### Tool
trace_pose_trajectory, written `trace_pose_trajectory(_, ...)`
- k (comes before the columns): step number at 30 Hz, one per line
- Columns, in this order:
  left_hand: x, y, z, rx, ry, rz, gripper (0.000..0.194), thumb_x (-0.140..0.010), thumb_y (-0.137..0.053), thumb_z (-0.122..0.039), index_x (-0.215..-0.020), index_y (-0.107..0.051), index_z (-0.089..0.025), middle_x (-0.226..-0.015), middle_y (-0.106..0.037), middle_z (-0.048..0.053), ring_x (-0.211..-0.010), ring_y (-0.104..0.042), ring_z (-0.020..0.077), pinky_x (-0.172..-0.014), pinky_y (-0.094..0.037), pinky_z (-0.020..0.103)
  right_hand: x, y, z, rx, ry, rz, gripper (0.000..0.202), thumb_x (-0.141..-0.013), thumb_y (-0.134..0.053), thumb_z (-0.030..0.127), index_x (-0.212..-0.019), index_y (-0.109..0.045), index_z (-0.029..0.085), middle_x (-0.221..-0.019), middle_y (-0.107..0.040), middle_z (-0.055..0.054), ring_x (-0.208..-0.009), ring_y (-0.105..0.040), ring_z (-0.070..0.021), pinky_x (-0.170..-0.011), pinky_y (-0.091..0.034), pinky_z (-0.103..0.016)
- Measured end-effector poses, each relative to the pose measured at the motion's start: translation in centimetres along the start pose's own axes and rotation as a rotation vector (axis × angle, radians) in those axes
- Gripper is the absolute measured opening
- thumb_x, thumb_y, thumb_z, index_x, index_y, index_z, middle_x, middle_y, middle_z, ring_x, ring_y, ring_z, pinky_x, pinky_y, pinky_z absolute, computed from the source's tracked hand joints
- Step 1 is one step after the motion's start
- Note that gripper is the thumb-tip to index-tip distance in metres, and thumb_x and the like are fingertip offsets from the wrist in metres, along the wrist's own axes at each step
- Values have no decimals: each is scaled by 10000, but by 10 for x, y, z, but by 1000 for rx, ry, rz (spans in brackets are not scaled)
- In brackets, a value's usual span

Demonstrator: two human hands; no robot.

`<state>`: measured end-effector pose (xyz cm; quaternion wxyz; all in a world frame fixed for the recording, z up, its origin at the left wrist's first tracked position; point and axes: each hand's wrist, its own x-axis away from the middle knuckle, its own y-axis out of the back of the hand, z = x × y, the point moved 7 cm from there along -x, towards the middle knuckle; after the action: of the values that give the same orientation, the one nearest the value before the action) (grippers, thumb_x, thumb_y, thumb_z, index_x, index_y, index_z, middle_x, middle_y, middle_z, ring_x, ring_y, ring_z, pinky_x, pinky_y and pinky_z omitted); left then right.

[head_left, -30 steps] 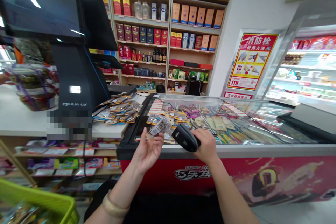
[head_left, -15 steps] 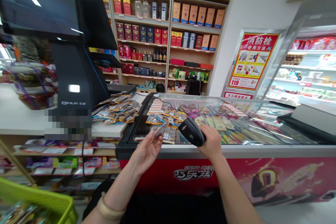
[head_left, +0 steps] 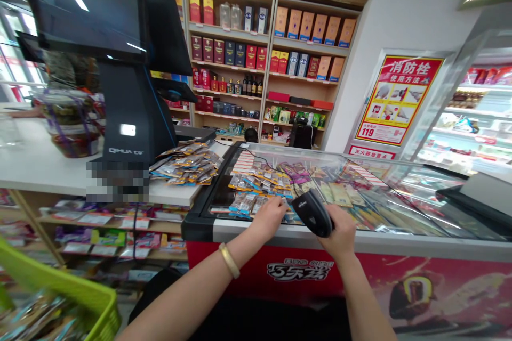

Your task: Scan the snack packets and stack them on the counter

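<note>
My right hand is wrapped round the grip of a black handheld barcode scanner, its head tilted up and to the left over the freezer's front edge. Just left of the scanner, my left hand is closed with the knuckles up, over the near side of the small packets; what its fingers hold, if anything, is hidden. Small silver, orange and blue snack packets lie spread on the glass top of the chest freezer. Another heap of the same packets sits on the white counter to the left.
A black cash register stands on the counter, beside jars tied with purple ribbon. At lower left a green basket holds more packets. Shelves of boxes and bottles rise behind. The scanner's cable crosses the glass.
My left hand has moved right, towards the scanner, and turned knuckles up; the packet it pinched before no longer shows. The scanner stays in my right hand. The whole view has shifted slightly.
</note>
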<state>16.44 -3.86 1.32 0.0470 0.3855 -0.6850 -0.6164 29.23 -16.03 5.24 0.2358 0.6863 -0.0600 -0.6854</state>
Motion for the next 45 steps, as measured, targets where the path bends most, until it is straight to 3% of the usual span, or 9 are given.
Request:
trace_pose_trajectory(6,17,-22,-4,-12,-147,59,359,-765,-464,-41,-1044,-667,-143,-1042,-605,138,-985,-540,255,-848,-441,364,9,-5,-1,24,98,19,204,-787,-569,297,-974,-576,215,-815,-653,-77,-760,-616,-242,-656,-452,-347)
trace_pose_trajectory(11,35,24,28,94,-172,-191,360,-839,-480,-131,-1150,-647,-203,-1205,-589,142,-1129,-532,253,-958,-411,409,14,-7,-6,32,85,8,214,-779,-567,283,-980,-577,210,-838,-656,-87,-773,-616,-252,-682,-464,-362)
trace_pose_trajectory(15,47,102,110,26,143,-512,297,-859,-497,-238,-1088,-680,-192,-1136,-613,133,-1094,-555,250,-974,-407,406,13,-5,-3,21,76,0,200,-783,-560,271,-968,-582,198,-830,-656,-92,-778,-619,-251,-690,-463,-357)
trace_pose_trajectory(19,62,169,197,-214,671,-685,457,-830,-538,-393,-1217,-612,-163,-1207,-573,172,-1130,-528,324,-963,-404,446,8,-6,1,8,61,-3,172,-787,-554,257,-941,-594,191,-826,-660,-86,-761,-613,-234,-688,-448,-343)
trace_pose_trajectory(22,66,186,237,-335,905,-587,670,-777,-554,-568,-1288,-545,-135,-1230,-562,229,-1137,-517,389,-931,-404,486,6,-11,6,19,90,-1,172,-781,-568,271,-928,-603,190,-815,-661,-74,-745,-610,-218,-677,-437,-327)
trace_pose_trajectory(27,63,178,270,-374,1038,-313,726,-737,-534,-651,-1188,-589,-85,-1203,-597,281,-1147,-524,429,-914,-398,510,5,-14,10,34,110,9,197,-788,-574,294,-953,-606,191,-842,-668,-75,-783,-615,-226,-696,-436,-327)
trace_pose_trajectory(34,73,181,268,-291,949,-468,586,-715,-620,-501,-1172,-601,-134,-1148,-648,202,-1098,-574,397,-901,-436,493,4,-17,7,27,93,41,191,-772,-594,278,-941,-615,193,-823,-668,-67,-756,-601,-214,-692,-420,-316)
trace_pose_trajectory(39,81,187,231,-177,455,-705,585,-701,-650,-360,-1223,-523,-129,-1184,-616,147,-1046,-603,289,-919,-477,398,-3,-17,13,-5,65,69,179,-768,-564,240,-928,-621,182,-832,-675,-70,-777,-607,-211,-702,-408,-310)
trace_pose_trajectory(45,77,182,161,-28,70,-601,572,-732,-658,-377,-1248,-501,-187,-1206,-610,107,-1006,-625,244,-844,-533,372,-23,-15,27,-53,75,123,156,-753,-555,210,-885,-636,188,-788,-667,-54,-739,-598,-194,-678,-390,-297)
